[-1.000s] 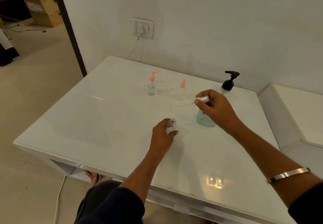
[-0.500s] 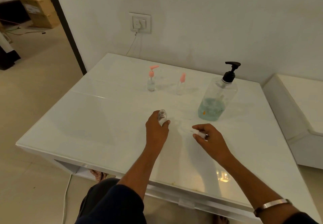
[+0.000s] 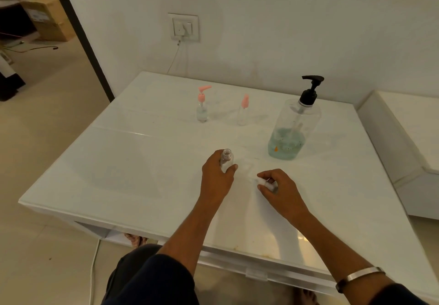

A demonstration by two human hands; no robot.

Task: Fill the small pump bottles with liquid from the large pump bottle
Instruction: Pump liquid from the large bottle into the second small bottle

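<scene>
Left hand (image 3: pixel 217 176) gripping open small bottle (image 3: pixel 226 159) at frame centre, standing upright, mouth pointing up. Right hand (image 3: pixel 281 191) pinching white cap (image 3: pixel 267 184), staying low on table (image 3: pixel 133 162) as before.

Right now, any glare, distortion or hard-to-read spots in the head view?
Head view: warm glare patch on the table near its front edge; wide-angle bend in the door frame; clear open bottle in the left hand and the pale pump piece in the right hand wash into the white top.
</scene>
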